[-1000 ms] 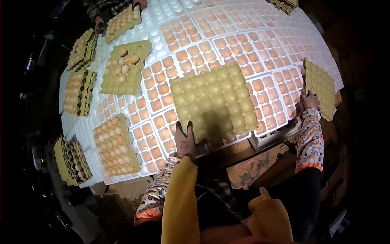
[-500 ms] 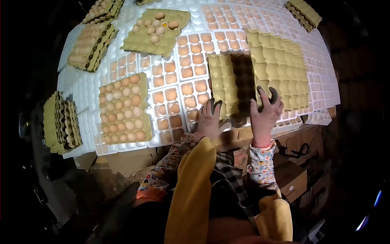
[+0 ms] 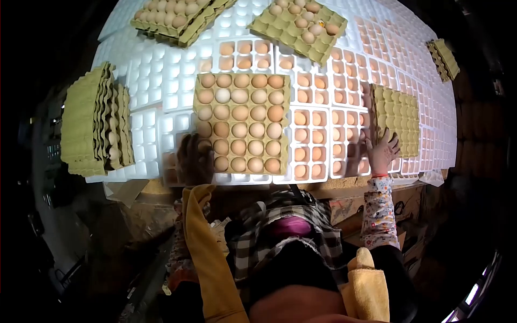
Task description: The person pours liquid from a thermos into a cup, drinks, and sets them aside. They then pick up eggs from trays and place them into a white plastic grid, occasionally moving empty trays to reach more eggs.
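Note:
A pulp egg tray [image 3: 287, 126] full of brown eggs [image 3: 238, 112] lies on the white foam trays in front of me. My left hand [image 3: 195, 160] is at the lower left edge of this tray, beside its eggs. It is in shadow and smeared, so its grip does not show. My right hand [image 3: 383, 152] rests open with fingers spread on the near edge of an eggless pulp tray [image 3: 397, 116]. Whether more trays lie beneath that one is hidden. Several eggs sit in white foam cells [image 3: 309, 126] between the two pulp trays.
Stacked pulp trays [image 3: 89, 126] stand at the left edge. Farther back are stacked trays with eggs [image 3: 175, 24] and a partly filled tray [image 3: 293, 29] holding a broken egg [image 3: 321, 24]. A small tray stack [image 3: 443, 59] lies at far right. Cardboard boxes are below the table edge.
The view has swung left. My left hand has moved left to the full egg tray. The two eggless trays that were apart now appear as one, with my right hand still there.

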Action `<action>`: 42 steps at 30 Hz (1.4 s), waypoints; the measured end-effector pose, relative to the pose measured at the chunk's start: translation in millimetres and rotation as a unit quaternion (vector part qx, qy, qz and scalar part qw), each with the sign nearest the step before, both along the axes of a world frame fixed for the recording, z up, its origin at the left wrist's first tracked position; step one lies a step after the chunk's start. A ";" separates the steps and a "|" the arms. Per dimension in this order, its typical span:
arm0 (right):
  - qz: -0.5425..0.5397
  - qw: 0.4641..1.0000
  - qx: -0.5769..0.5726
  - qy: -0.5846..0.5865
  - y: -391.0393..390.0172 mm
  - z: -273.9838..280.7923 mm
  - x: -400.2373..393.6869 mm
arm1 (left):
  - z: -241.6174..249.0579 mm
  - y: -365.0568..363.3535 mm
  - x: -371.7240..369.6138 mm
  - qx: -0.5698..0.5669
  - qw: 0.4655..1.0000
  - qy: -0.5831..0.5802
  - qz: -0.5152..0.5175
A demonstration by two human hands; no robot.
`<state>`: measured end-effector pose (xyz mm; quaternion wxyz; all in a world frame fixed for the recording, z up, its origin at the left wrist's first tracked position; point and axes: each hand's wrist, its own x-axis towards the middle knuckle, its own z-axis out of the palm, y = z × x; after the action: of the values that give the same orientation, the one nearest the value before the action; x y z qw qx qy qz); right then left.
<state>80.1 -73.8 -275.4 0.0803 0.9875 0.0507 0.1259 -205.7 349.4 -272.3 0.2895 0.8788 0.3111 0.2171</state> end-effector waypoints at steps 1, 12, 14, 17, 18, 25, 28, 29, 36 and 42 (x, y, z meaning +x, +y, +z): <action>0.089 0.994 0.060 0.013 27.4 9.2 -5.2 | -9.6 22.8 5.2 0.008 0.999 0.018 0.032; 0.002 0.654 0.654 0.380 230.3 -7.9 -113.6 | -2.9 54.5 65.2 -0.076 0.984 0.150 -0.058; -0.045 0.613 0.682 0.397 212.7 22.0 -113.1 | 27.0 32.7 69.4 -0.170 0.978 0.112 -0.044; -0.038 0.601 0.727 0.331 156.8 17.1 -109.4 | 54.1 2.8 77.1 -0.236 0.968 0.041 -0.080; -0.048 0.588 0.740 0.324 136.3 27.7 -103.6 | 51.7 -12.5 80.5 -0.272 0.958 -0.026 -0.084; -0.103 0.534 0.829 0.129 -44.2 78.8 -52.2 | 60.8 -155.8 225.3 -0.412 0.887 -0.022 -0.206; -0.080 0.624 0.778 -0.004 -98.6 54.0 -34.3 | 93.9 -227.6 330.0 -0.304 0.902 0.099 -0.290; -0.110 0.569 0.815 0.002 -113.9 38.5 -25.6 | 94.2 -250.6 362.6 -0.287 0.898 0.078 -0.324; -0.094 0.717 0.655 0.219 -191.4 28.8 15.8 | 38.1 -370.9 533.5 -0.055 0.869 0.169 -0.463; -0.037 0.828 0.550 0.104 -283.6 71.4 119.3 | 50.5 -375.0 422.4 0.115 0.939 -0.054 -0.320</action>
<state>199.4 -357.4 -204.1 -0.4776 0.8764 -0.0558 0.0266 216.8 -25.6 -221.7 0.2566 0.9463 -0.0296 0.1945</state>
